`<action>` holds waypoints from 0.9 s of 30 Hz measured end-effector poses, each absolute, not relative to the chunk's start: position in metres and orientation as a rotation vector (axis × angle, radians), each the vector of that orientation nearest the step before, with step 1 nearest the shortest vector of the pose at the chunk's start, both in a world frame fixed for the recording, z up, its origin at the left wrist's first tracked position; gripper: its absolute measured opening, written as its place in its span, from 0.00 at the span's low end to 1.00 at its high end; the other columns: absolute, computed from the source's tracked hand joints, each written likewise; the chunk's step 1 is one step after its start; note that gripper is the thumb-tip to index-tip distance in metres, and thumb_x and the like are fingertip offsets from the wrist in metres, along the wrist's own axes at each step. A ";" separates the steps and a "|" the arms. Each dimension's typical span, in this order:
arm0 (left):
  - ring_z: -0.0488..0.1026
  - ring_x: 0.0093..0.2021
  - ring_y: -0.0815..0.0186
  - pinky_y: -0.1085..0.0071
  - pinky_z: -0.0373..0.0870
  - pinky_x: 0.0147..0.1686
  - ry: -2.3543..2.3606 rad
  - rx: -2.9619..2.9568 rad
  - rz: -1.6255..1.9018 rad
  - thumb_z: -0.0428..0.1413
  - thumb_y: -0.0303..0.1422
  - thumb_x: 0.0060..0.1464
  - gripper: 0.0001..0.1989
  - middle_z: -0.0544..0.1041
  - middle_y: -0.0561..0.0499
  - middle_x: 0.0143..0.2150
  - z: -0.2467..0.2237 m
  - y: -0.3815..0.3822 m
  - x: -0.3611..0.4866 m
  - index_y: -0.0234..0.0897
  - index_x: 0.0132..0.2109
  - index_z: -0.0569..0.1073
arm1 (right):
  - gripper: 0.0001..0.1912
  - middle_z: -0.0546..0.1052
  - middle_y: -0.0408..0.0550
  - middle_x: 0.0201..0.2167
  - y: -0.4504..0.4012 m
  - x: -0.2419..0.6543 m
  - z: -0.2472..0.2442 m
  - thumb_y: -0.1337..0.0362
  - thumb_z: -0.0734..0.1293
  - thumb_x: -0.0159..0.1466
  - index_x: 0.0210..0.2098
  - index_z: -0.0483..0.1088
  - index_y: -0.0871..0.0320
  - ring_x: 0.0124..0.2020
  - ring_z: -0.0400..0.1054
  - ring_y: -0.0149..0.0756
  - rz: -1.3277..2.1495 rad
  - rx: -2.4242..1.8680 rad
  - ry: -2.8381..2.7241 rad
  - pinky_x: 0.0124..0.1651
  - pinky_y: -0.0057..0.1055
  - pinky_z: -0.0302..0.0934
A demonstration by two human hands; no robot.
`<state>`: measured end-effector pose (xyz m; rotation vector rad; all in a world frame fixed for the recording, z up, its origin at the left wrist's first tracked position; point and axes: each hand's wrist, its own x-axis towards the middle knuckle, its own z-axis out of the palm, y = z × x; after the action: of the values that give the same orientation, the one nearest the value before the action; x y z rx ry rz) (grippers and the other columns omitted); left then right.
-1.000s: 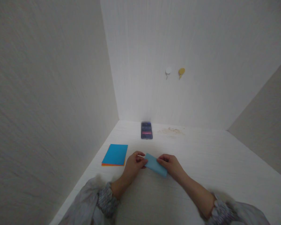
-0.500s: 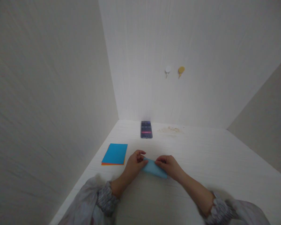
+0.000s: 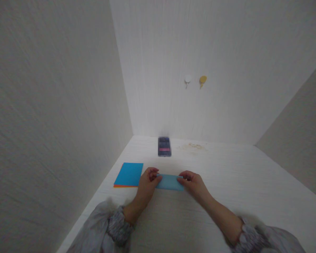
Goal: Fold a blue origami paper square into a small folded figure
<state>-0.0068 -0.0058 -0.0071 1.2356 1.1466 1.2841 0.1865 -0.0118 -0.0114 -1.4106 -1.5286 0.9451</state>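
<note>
A light blue sheet of paper (image 3: 170, 182), folded into a long rectangle, is held level in front of me. My left hand (image 3: 149, 183) pinches its left end, thumb on top and fingers behind the far edge. At the far right corner my right hand (image 3: 193, 182) pinches the paper between thumb and fingers. The fingertips behind the paper are partly hidden. To the left of my left hand lies a stack of square coloured paper (image 3: 129, 174), bright blue on top with orange edges showing beneath.
A dark, blurred rectangular object (image 3: 164, 147) with a pink stripe is near the back wall. Beside it the white tabletop (image 3: 226, 168) has a brownish worn patch (image 3: 195, 146). A white hook (image 3: 188, 80) and a yellow hook (image 3: 202, 80) are on the wall. Another wall rises at left.
The folded paper has turned from a slant to nearly level. My left hand has shifted slightly left and my right hand slightly right and up along the paper's far edge.
</note>
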 end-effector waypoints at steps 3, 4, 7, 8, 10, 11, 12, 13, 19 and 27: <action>0.66 0.24 0.71 0.77 0.59 0.23 1.146 1.215 1.286 0.59 0.31 0.37 0.15 0.68 0.56 0.23 -0.006 -0.007 -0.006 0.33 0.35 0.65 | 0.10 0.65 0.40 0.18 -0.012 0.186 -0.013 0.58 0.65 0.49 0.26 0.68 0.58 0.19 0.57 0.28 0.979 -1.358 -1.458 0.21 0.24 0.50; 0.66 0.24 0.71 0.77 0.60 0.24 1.143 1.210 1.290 0.59 0.31 0.37 0.15 0.69 0.55 0.23 -0.005 -0.007 -0.006 0.33 0.35 0.66 | 0.10 0.65 0.40 0.18 -0.012 0.186 -0.013 0.58 0.65 0.49 0.26 0.68 0.58 0.19 0.57 0.27 0.992 -1.343 -1.437 0.21 0.24 0.50; 0.67 0.24 0.71 0.77 0.60 0.25 1.129 1.206 1.297 0.59 0.31 0.38 0.15 0.69 0.55 0.23 -0.005 -0.007 -0.006 0.33 0.35 0.65 | 0.09 0.65 0.39 0.18 -0.012 0.185 -0.015 0.58 0.66 0.49 0.25 0.68 0.58 0.19 0.57 0.27 1.036 -1.294 -1.375 0.22 0.24 0.50; 0.67 0.24 0.71 0.77 0.60 0.25 1.127 1.205 1.296 0.59 0.31 0.38 0.15 0.69 0.55 0.23 -0.005 -0.007 -0.006 0.33 0.36 0.65 | 0.09 0.65 0.39 0.19 -0.012 0.185 -0.015 0.58 0.66 0.49 0.25 0.68 0.58 0.20 0.57 0.27 1.047 -1.278 -1.355 0.22 0.25 0.51; 0.66 0.24 0.71 0.77 0.60 0.25 1.131 1.206 1.290 0.59 0.31 0.39 0.15 0.69 0.55 0.23 -0.004 -0.007 -0.006 0.33 0.36 0.65 | 0.09 0.66 0.39 0.19 -0.012 0.185 -0.016 0.58 0.66 0.49 0.25 0.67 0.58 0.20 0.58 0.28 1.064 -1.245 -1.324 0.24 0.25 0.52; 0.66 0.24 0.71 0.77 0.60 0.25 1.132 1.209 1.287 0.59 0.30 0.39 0.14 0.69 0.55 0.23 -0.004 -0.008 -0.006 0.33 0.36 0.65 | 0.10 0.66 0.40 0.19 -0.012 0.185 -0.016 0.58 0.66 0.49 0.25 0.68 0.58 0.21 0.59 0.28 1.070 -1.230 -1.315 0.25 0.25 0.53; 0.66 0.25 0.72 0.77 0.60 0.25 1.131 1.208 1.287 0.59 0.30 0.39 0.14 0.69 0.55 0.23 -0.005 -0.008 -0.006 0.33 0.36 0.65 | 0.10 0.67 0.41 0.20 -0.012 0.185 -0.016 0.58 0.66 0.49 0.26 0.68 0.59 0.22 0.59 0.29 1.075 -1.214 -1.309 0.26 0.26 0.53; 0.66 0.25 0.72 0.77 0.60 0.25 1.129 1.206 1.289 0.59 0.30 0.39 0.14 0.69 0.55 0.24 -0.005 -0.008 -0.006 0.33 0.36 0.65 | 0.10 0.68 0.41 0.21 -0.012 0.185 -0.016 0.58 0.66 0.50 0.26 0.68 0.59 0.23 0.60 0.29 1.080 -1.200 -1.305 0.27 0.26 0.54; 0.67 0.25 0.71 0.77 0.60 0.25 1.119 1.202 1.304 0.59 0.30 0.38 0.14 0.70 0.55 0.24 -0.007 -0.007 -0.006 0.34 0.35 0.65 | 0.12 0.72 0.46 0.24 -0.012 0.186 -0.013 0.57 0.65 0.51 0.29 0.70 0.60 0.26 0.63 0.33 1.045 -1.230 -1.327 0.31 0.29 0.57; 0.67 0.24 0.71 0.77 0.61 0.25 1.148 1.189 1.313 0.59 0.31 0.37 0.15 0.70 0.55 0.23 -0.004 -0.007 -0.005 0.33 0.34 0.66 | 0.10 0.71 0.43 0.23 -0.014 0.185 -0.010 0.58 0.66 0.51 0.28 0.70 0.60 0.25 0.63 0.31 1.076 -1.192 -1.287 0.30 0.28 0.56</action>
<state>-0.0050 -0.0075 -0.0044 1.1890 1.1479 1.3133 0.1851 -0.0136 -0.0103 -1.1918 -1.2873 1.0759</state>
